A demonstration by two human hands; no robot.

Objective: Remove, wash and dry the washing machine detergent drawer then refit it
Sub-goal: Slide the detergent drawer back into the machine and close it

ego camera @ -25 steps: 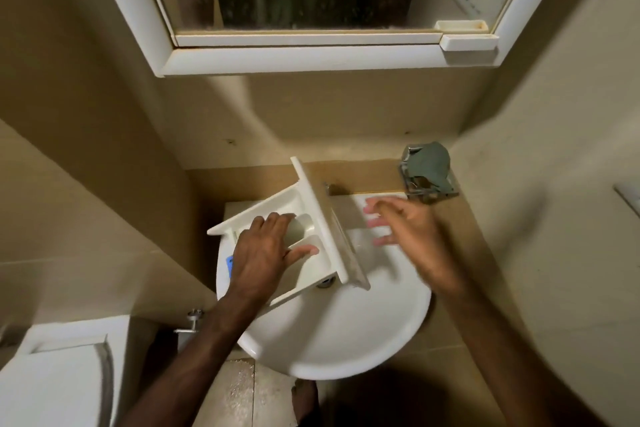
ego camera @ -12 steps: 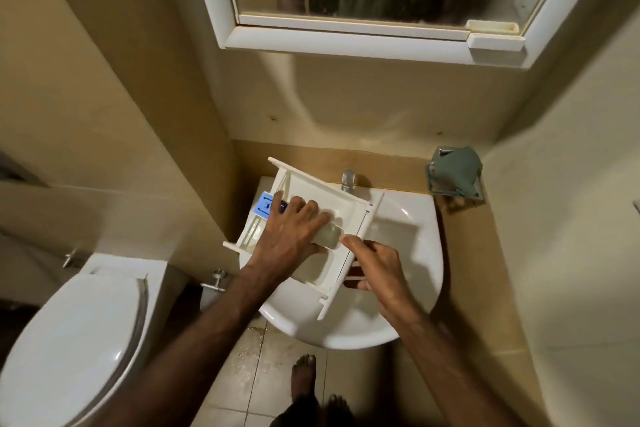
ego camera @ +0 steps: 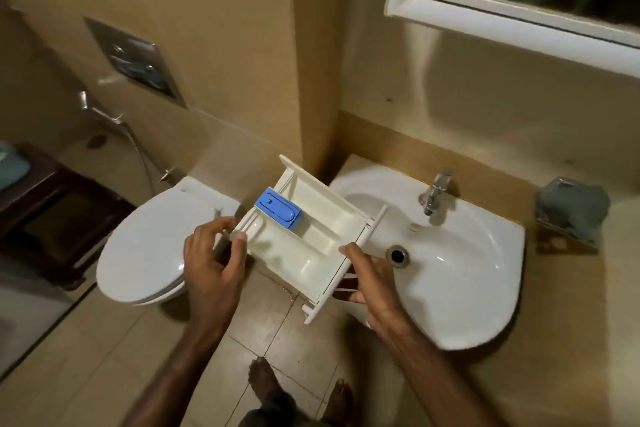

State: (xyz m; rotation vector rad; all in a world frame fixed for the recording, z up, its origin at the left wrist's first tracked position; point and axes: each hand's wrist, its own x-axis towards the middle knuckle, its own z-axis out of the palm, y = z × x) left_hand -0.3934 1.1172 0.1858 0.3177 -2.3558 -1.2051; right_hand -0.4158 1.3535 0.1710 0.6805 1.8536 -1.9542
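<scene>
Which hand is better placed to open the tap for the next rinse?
Probably the right hand: it holds the detergent drawer on the sink side, nearer the tap.

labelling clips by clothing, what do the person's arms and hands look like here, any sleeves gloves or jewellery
Both forearms are bare as far as the frame shows, with no sleeves in view. The left hand and right hand wear no gloves, and no rings, watch or bracelet show on either wrist. The nails look short and unpainted.
</scene>
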